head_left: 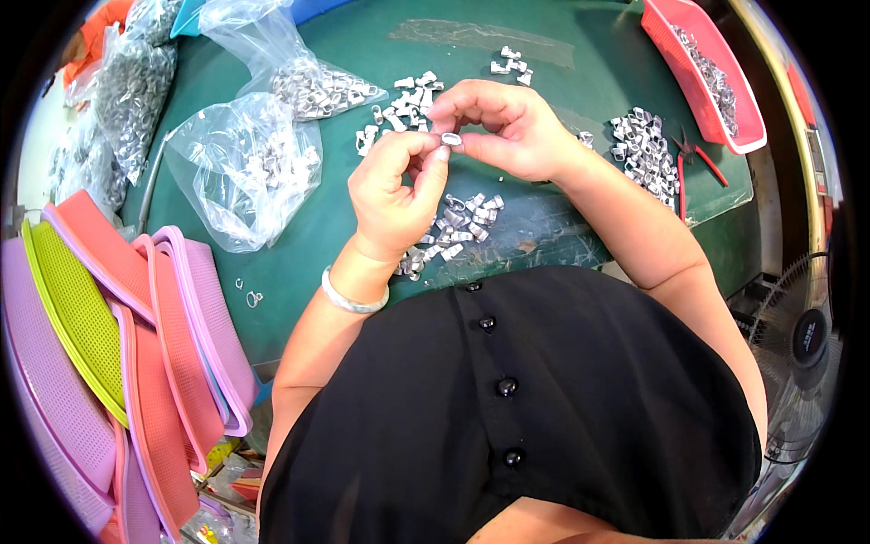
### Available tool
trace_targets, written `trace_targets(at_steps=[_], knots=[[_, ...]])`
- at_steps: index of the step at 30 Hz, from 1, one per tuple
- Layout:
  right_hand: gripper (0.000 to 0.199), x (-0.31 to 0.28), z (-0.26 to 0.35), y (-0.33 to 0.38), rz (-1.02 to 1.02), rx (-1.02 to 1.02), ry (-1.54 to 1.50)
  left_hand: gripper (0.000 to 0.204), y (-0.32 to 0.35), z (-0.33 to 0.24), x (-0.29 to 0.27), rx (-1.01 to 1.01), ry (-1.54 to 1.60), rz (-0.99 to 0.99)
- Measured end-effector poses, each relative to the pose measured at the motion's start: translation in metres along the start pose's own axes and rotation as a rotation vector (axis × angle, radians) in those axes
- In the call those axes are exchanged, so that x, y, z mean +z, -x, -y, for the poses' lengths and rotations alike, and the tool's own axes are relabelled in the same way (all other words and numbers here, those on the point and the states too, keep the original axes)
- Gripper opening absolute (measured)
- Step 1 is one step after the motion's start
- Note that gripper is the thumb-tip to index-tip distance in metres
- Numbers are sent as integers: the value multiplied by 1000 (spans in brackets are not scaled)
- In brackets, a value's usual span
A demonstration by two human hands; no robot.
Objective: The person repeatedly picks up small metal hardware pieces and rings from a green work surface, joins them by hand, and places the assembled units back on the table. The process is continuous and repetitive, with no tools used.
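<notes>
Over the green table, both my hands meet at a small silver metal piece with an oval, ring-like end (450, 140). Thumb and fingertips of my left hand (391, 192) pinch it from the left, a pale bangle round that wrist. My right hand (507, 131) grips it from the other side, fingers curled. Part of the piece is hidden by the fingertips. Similar metal pieces lie in a pile (460, 225) just below my hands, and more are scattered (412, 102) beyond them. A small cluster (513, 66) sits farther off.
Right of my right forearm lie another metal heap (643, 145) and red-handled pliers (696, 161). A pink basket (750, 136) holds more pieces. Clear plastic bags (213, 195) of pieces stand left on the green table (580, 86). Stacked plastic baskets (77, 317) fill the left; a fan (788, 335) stands right.
</notes>
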State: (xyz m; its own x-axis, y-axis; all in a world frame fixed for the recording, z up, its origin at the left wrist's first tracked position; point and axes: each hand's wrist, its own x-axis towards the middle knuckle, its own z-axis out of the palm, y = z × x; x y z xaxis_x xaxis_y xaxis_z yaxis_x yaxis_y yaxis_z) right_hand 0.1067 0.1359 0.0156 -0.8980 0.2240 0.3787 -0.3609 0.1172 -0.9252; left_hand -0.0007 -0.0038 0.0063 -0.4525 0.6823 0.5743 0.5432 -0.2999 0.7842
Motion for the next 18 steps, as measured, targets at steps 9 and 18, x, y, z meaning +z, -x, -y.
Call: trace_targets(at_steps=[9,18], knots=[[34,0,8,-4,14,-169,334,10,0,-2,-3,29,-60,64],[35,7,7,-4,12,-178,465,10,6,9,5,-240,187,42]])
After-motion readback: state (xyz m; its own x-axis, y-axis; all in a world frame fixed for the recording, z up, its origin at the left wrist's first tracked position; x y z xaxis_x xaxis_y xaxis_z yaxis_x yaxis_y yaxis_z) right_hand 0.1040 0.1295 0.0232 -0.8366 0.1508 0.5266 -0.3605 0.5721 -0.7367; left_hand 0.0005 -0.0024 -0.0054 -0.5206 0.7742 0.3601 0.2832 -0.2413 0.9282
